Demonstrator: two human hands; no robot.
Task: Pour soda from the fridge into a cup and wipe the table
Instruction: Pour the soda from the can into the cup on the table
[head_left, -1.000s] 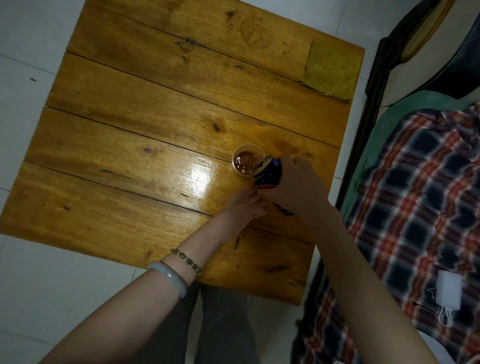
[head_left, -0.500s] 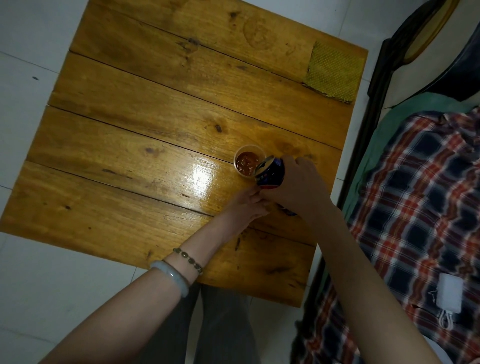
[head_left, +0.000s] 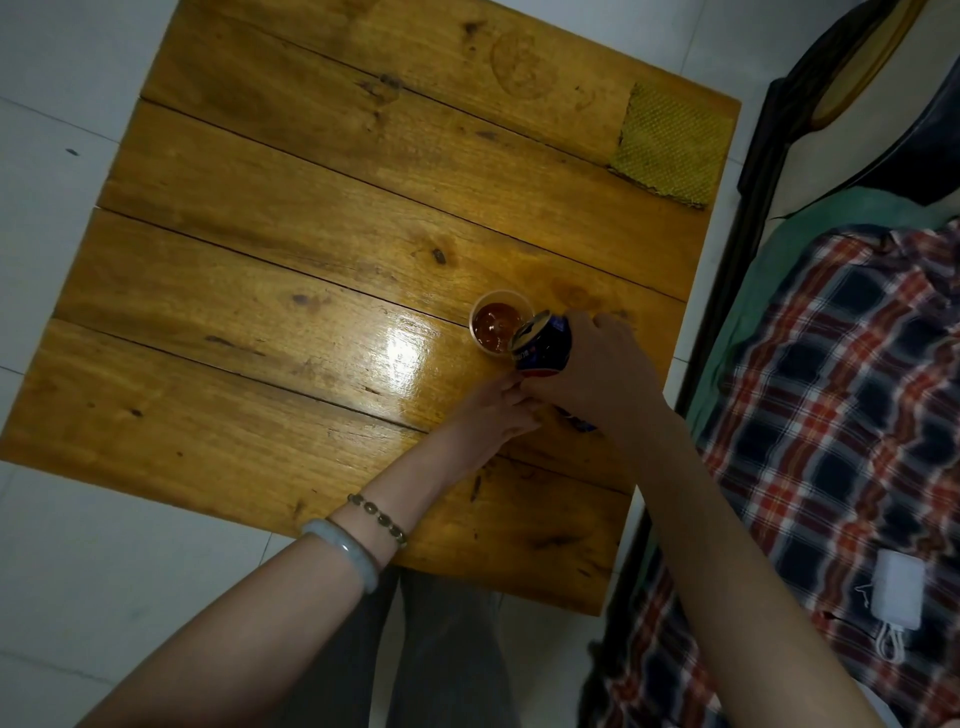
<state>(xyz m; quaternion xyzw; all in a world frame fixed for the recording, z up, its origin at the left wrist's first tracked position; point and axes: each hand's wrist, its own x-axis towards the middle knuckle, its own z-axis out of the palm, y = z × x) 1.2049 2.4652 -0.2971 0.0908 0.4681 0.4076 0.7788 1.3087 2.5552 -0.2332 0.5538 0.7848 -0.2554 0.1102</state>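
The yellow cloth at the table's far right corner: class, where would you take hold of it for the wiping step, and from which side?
Probably by the near-left corner of the yellow cloth, pinched from above. It lies flat on the table, so nothing sticks up to grasp, and that corner faces open tabletop. The right hand holds the tilted can over the cup.

Table (head_left: 291, 249): wooden, four wide planks with dark seams between them, knots showing; stood on a pale tiled floor (head_left: 62, 561).
Gloss: a bright reflection lay at about 4 o'clock from the tabletop's centre.
Cup (head_left: 500, 323): rested on the top at 4 o'clock, held dark red-brown liquid.
Cloth (head_left: 670, 145): yellow-green, woven, lay flat in the 1 o'clock corner, well apart from the cup.
Left hand (head_left: 488, 415): rested on the top at 5 o'clock.
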